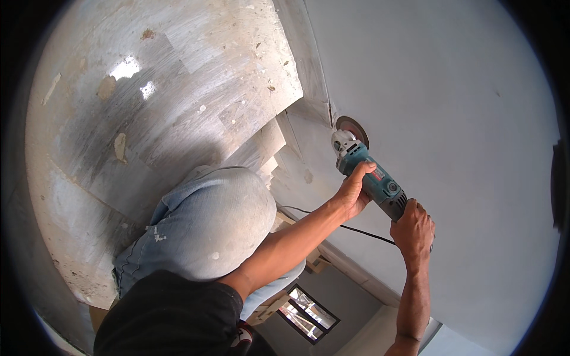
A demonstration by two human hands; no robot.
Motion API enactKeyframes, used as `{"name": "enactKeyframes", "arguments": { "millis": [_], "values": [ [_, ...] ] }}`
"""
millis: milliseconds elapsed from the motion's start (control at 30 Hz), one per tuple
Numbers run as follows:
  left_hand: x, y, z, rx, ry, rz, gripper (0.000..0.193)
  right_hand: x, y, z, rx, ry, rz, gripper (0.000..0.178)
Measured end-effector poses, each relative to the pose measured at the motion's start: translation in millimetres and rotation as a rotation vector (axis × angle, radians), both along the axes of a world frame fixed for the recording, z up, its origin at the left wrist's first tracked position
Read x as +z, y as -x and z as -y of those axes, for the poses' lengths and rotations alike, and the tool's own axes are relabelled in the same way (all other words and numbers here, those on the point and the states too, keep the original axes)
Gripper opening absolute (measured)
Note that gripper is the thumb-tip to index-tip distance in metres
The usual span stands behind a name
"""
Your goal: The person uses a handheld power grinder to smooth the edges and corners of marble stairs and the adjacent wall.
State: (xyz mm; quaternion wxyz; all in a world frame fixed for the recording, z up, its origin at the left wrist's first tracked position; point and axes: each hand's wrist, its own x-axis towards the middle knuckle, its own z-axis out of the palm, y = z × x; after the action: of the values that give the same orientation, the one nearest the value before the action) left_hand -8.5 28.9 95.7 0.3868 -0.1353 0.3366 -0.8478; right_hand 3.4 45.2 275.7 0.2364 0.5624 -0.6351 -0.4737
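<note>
Bracing two-handed seems best, power cord kept clear of the disc. Wall: smooth, matte grey. Landing: wood-grain planks, blotched. Angle grinder: teal, cylindrical, held before the wall, near the skirting; my left hand clasps its body, my right hand its rear. Cord: black, slim. Disc: thin, round.

From here I see the wood-grain floor dotted with pale splotches and small brown flakes.
</note>
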Motion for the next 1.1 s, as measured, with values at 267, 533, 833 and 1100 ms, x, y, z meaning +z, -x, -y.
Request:
{"name": "enactKeyframes", "arguments": {
  "millis": [267, 533, 833, 1100],
  "values": [
    [-4, -2, 3, -0.004, 0.006, -0.012, 0.047, -5, -12, 12, -0.083, -0.002, -0.021, 0.025],
    [1, -13, -7, -0.006, 0.031, -0.025, 0.052, -1, -30, -3, -0.072, 0.024, -0.06, 0.025],
    [-2, -15, -9, 0.002, 0.033, -0.028, 0.055, -2, -36, -2, -0.094, 0.014, -0.061, 0.023],
    [1, -26, -14, -0.022, 0.056, -0.035, 0.048, -1, -45, -8, -0.094, 0.022, -0.054, 0.021]
  ]
}}
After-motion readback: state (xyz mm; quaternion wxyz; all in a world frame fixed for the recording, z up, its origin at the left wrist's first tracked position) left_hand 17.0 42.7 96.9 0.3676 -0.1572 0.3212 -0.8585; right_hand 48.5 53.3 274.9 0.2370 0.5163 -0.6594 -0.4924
